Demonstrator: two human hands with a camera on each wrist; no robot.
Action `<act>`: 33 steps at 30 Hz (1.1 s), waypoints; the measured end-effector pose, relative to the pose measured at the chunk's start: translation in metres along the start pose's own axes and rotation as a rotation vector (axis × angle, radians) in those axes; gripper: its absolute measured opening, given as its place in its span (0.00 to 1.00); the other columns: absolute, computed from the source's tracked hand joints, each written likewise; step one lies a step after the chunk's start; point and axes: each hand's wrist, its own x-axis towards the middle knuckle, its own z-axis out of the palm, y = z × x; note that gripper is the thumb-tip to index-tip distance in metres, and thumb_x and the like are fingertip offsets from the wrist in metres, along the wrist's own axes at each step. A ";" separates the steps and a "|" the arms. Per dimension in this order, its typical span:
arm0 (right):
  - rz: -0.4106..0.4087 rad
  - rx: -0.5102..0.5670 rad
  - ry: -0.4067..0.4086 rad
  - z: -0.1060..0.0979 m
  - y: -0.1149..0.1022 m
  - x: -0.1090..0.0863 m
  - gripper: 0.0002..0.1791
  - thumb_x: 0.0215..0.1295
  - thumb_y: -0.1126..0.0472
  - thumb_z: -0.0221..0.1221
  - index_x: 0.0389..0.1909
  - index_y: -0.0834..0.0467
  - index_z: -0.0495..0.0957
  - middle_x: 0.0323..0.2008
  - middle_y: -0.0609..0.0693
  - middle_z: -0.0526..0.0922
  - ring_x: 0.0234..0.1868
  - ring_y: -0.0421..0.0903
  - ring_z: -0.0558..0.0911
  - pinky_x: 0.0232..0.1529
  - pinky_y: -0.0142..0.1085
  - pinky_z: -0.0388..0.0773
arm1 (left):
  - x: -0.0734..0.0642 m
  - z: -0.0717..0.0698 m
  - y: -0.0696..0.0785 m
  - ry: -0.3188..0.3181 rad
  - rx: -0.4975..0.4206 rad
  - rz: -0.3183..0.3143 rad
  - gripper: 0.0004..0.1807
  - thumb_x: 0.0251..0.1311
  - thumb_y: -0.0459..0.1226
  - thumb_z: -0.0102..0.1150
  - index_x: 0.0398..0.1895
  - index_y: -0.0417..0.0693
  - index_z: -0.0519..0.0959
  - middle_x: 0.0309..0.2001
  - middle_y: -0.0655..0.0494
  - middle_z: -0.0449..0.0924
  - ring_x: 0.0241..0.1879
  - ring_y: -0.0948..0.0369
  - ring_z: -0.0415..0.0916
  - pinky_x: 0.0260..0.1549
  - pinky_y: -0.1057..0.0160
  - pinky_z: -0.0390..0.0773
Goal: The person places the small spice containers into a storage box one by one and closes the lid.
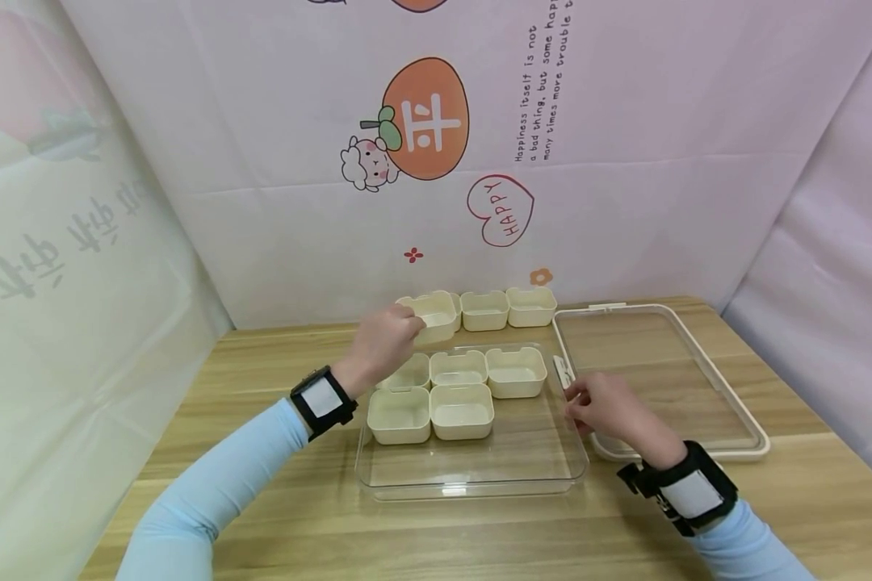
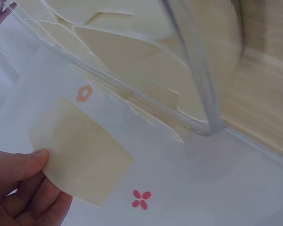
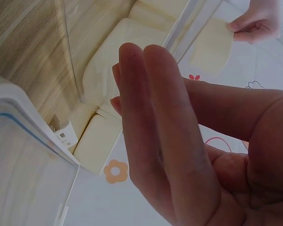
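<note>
Thumb and fingers of my left hand (image 1: 383, 343) pinch the rim of a small cream box (image 1: 434, 315). It is held up behind the clear tray (image 1: 480, 489), overlapping the back row in the head view; its side (image 2: 82, 153) faces the left wrist camera. Inside the tray stand several matching boxes (image 1: 462, 411), grouped toward the back and left. At the tray's right edge is my right hand (image 1: 606, 407), its fingers (image 3: 167, 117) fairly straight and the thumb behind them, with nothing held.
More cream boxes (image 1: 485, 313) line the table's back edge near the patterned cloth (image 1: 298, 242). To the right of the tray lies a clear lid (image 1: 752, 440) with a white frame and side clips. Wooden tabletop (image 1: 283, 508) shows in front and at left.
</note>
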 end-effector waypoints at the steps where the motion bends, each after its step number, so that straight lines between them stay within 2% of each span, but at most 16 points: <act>1: 0.000 -0.003 0.001 0.000 0.000 0.000 0.15 0.60 0.70 0.57 0.44 0.78 0.74 0.30 0.62 0.84 0.25 0.51 0.85 0.27 0.40 0.82 | 0.000 0.000 0.002 0.004 -0.003 0.010 0.10 0.57 0.26 0.55 0.28 0.44 0.86 0.24 0.54 0.80 0.27 0.59 0.79 0.23 0.65 0.77; 8: 0.004 -0.012 0.003 0.000 -0.001 -0.001 0.15 0.60 0.69 0.57 0.45 0.77 0.75 0.30 0.61 0.84 0.24 0.48 0.85 0.28 0.40 0.82 | 0.001 -0.003 0.016 0.018 -0.026 0.063 0.11 0.57 0.26 0.55 0.26 0.45 0.85 0.22 0.56 0.78 0.24 0.61 0.76 0.19 0.66 0.73; 14: 0.003 -0.017 -0.003 0.000 -0.002 -0.001 0.15 0.60 0.70 0.57 0.45 0.77 0.74 0.31 0.62 0.84 0.24 0.47 0.84 0.28 0.40 0.82 | 0.004 -0.008 0.029 -0.028 -0.042 0.072 0.11 0.55 0.25 0.54 0.25 0.46 0.83 0.21 0.57 0.75 0.24 0.62 0.73 0.19 0.67 0.71; 17: 0.002 -0.026 -0.004 0.000 -0.001 0.000 0.15 0.60 0.70 0.57 0.45 0.77 0.74 0.30 0.61 0.84 0.24 0.48 0.84 0.27 0.40 0.82 | 0.006 -0.010 0.036 -0.051 -0.044 0.085 0.12 0.55 0.25 0.53 0.23 0.47 0.82 0.19 0.59 0.71 0.21 0.65 0.69 0.17 0.70 0.66; 22: -0.004 -0.030 -0.003 -0.001 -0.002 0.000 0.15 0.60 0.70 0.57 0.44 0.77 0.74 0.30 0.61 0.84 0.24 0.48 0.85 0.27 0.38 0.82 | 0.009 -0.011 0.046 -0.035 -0.049 0.120 0.14 0.54 0.24 0.51 0.18 0.48 0.78 0.16 0.60 0.66 0.18 0.67 0.61 0.15 0.73 0.57; 26: -0.006 -0.031 -0.002 -0.001 -0.002 0.000 0.15 0.60 0.69 0.57 0.44 0.77 0.75 0.30 0.60 0.84 0.24 0.48 0.85 0.26 0.37 0.81 | 0.010 -0.011 0.054 -0.014 -0.026 0.135 0.13 0.56 0.27 0.52 0.18 0.49 0.78 0.17 0.61 0.69 0.18 0.67 0.64 0.12 0.72 0.59; 29: -0.004 -0.028 -0.004 -0.001 -0.001 0.000 0.15 0.60 0.70 0.57 0.44 0.77 0.74 0.30 0.61 0.84 0.24 0.48 0.85 0.26 0.37 0.81 | 0.010 -0.011 0.060 -0.021 -0.023 0.144 0.13 0.57 0.28 0.53 0.18 0.50 0.79 0.17 0.61 0.69 0.18 0.67 0.66 0.12 0.70 0.61; 33: -0.001 -0.022 -0.004 -0.001 -0.001 0.000 0.15 0.60 0.70 0.57 0.44 0.77 0.75 0.30 0.61 0.84 0.24 0.49 0.85 0.26 0.37 0.81 | 0.012 -0.011 0.068 -0.038 -0.020 0.163 0.14 0.56 0.27 0.51 0.16 0.50 0.77 0.16 0.61 0.65 0.18 0.68 0.62 0.12 0.71 0.58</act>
